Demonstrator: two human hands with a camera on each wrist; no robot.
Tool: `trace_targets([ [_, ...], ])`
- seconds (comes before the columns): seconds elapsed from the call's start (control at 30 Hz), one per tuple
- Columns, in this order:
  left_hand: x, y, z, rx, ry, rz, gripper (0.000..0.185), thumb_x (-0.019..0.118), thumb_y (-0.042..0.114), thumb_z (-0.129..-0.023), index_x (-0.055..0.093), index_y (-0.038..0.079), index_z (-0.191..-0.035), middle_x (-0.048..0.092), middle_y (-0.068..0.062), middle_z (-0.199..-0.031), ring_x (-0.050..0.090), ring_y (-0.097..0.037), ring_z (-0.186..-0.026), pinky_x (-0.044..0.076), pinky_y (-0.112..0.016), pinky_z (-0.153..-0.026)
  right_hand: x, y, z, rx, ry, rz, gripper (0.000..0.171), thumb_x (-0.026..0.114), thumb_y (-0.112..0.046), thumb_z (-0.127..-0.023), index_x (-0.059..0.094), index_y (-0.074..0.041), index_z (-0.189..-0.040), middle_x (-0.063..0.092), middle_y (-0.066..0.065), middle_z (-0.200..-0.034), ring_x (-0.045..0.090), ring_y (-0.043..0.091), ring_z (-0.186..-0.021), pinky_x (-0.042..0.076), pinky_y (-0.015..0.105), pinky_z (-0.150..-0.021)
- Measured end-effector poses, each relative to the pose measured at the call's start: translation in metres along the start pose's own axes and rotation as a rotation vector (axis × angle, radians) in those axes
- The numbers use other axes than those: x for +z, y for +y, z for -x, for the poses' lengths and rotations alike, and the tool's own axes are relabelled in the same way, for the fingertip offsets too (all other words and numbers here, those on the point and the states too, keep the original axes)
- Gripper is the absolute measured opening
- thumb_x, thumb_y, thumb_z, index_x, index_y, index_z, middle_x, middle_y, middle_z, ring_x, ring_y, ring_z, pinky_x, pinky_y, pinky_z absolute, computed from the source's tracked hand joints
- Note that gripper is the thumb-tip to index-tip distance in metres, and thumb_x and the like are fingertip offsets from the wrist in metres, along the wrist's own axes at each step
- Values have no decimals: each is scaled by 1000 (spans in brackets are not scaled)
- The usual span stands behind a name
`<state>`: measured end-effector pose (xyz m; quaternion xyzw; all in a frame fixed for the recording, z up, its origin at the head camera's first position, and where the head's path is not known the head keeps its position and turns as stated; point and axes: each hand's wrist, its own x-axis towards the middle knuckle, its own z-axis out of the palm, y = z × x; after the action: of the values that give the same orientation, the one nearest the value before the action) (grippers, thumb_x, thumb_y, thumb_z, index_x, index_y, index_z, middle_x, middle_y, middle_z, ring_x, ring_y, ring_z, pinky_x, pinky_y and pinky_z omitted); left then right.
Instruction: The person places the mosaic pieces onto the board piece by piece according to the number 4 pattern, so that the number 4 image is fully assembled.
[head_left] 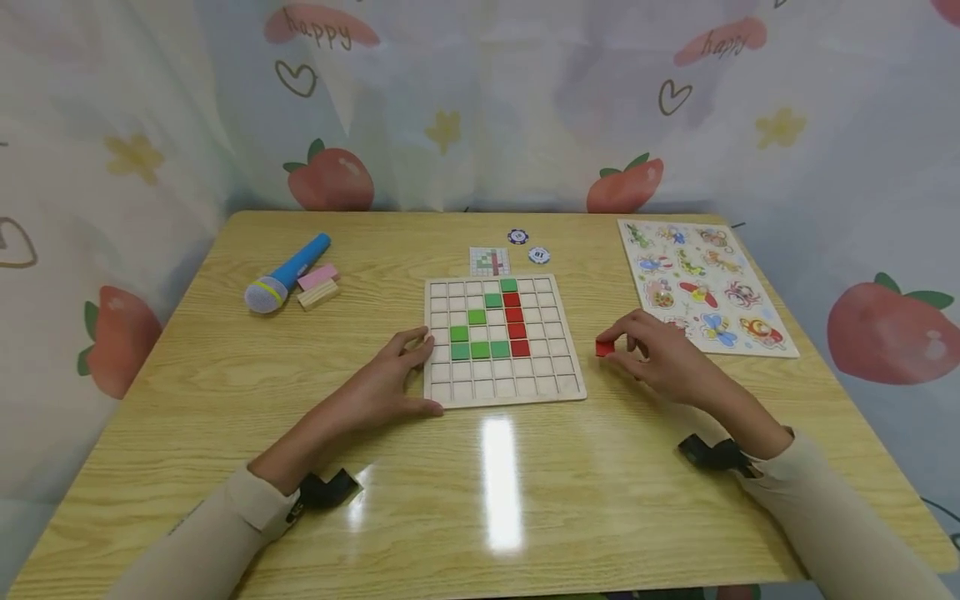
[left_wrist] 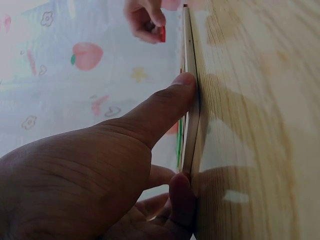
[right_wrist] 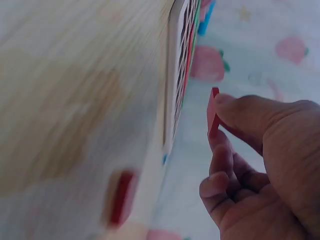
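A square wooden grid board (head_left: 504, 389) lies in the middle of the table, with green tiles (head_left: 480, 350) and a column of red tiles (head_left: 515, 315) in its cells. My left hand (head_left: 386, 375) holds the board at its left side, thumb at the near corner and fingertips at the left edge. To the right of the board, the thumb and fingers of my right hand (head_left: 660, 354) pinch a red tile (right_wrist: 212, 112). Another red piece (right_wrist: 122, 197), blurred, appears low on the table in the right wrist view.
Behind the board lie a small pattern card (head_left: 489, 261) and two poker chips (head_left: 538, 255). A blue toy microphone (head_left: 292, 271) sits at left by a pink block (head_left: 318, 276) and a plain wooden block (head_left: 319, 294). An animal picture board (head_left: 697, 287) is at back right.
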<state>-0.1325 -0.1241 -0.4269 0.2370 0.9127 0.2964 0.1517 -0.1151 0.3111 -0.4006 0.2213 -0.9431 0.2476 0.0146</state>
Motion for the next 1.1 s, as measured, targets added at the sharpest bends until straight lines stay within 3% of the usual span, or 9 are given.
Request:
trace_targets([
  [0.23,1,0,-1,-3,3,-1,112,90,48,-84,28,9,-169,17,-9,-180,27,-39,-164,40,-56,-124,23,-47,-41,-140,-199,-10,17,77,-20,-100,75,-22,-117,64,-5,-119,58,11,-96,53,26,-80],
  [0.43,1,1,-1,-1,3,-4,111,90,48,-84,29,8,-169,17,-10,-179,28,-39,-163,39,-56,-124,40,-63,-63,-200,-287,35,10,77,-21,-100,73,-21,-110,64,-4,-117,59,11,-97,55,29,-84],
  [0.7,-1,4,-1,-24,-8,-5,112,90,47,-85,27,9,-169,16,-8,-180,26,-37,-165,38,-54,-126,49,-65,-70,-205,-292,51,10,76,-18,-100,70,-19,-108,63,-2,-112,56,12,-94,54,31,-84],
  [0.97,-3,5,-3,-29,-8,-14,113,90,47,-85,25,9,-169,15,-8,-180,25,-36,-165,38,-54,-126,44,-61,-68,-487,-194,181,17,80,-9,-95,77,-11,-112,71,2,-114,65,21,-109,57,39,-98],
  [1.1,1,3,-2,-26,-11,-5,113,90,46,-85,26,9,-169,15,-9,-180,25,-38,-164,38,-55,-126,31,-47,-55,-467,-181,114,21,76,-6,-98,75,-12,-119,69,5,-125,63,21,-119,57,40,-101],
])
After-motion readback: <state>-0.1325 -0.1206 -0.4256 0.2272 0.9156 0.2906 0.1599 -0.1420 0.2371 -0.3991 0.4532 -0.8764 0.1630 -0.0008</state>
